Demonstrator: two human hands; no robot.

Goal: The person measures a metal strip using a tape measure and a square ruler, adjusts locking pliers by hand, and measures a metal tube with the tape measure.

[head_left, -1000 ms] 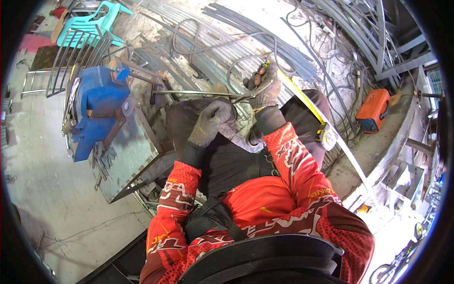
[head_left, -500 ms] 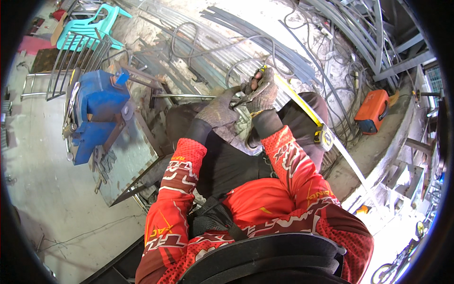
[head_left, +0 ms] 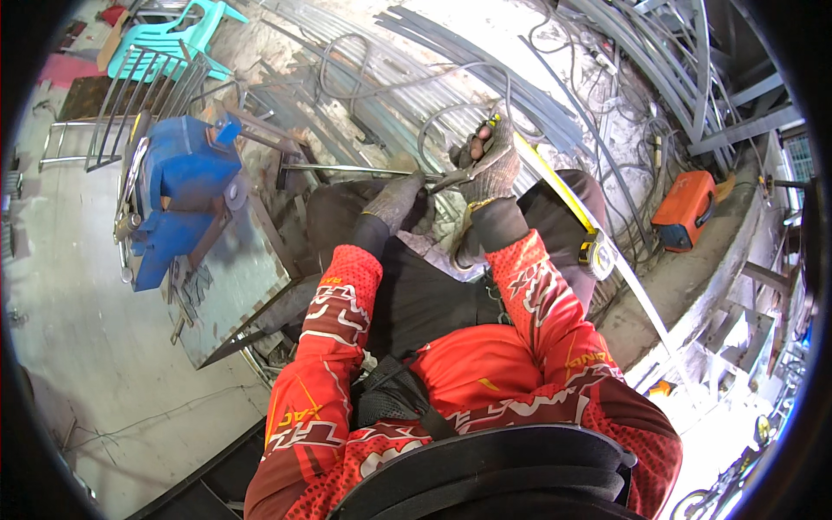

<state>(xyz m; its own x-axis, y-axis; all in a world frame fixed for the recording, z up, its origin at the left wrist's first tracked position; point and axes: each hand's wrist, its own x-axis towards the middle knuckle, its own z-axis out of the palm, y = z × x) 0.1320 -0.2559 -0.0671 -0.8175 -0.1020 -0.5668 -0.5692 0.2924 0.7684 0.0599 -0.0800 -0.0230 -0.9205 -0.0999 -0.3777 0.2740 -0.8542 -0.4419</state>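
My left hand (head_left: 393,203), in a worn grey glove, is closed around the near end of a thin shiny metal rod (head_left: 338,168), which stretches off to the left. Beside it my right hand (head_left: 494,166), gloved with bare fingertips showing, is curled around the yellow blade of a tape measure (head_left: 594,254). The blade slants from that hand down to the tape's case by my right knee. A dark flat metal piece (head_left: 451,180) lies between the two hands; which hand bears it is unclear. What sits under the right palm is hidden.
Left stands a blue machine (head_left: 186,178) on a metal plate (head_left: 238,295). Metal bars (head_left: 485,74) and looping cables (head_left: 347,43) cover the ground ahead. To the right are an orange case (head_left: 685,208) and stacked steel lengths (head_left: 659,52). A turquoise chair (head_left: 169,39) stands far left.
My left hand has shifted slightly and its fingers have drawn back from the right hand. The right hand has moved a little to the right. The view has tilted slightly.
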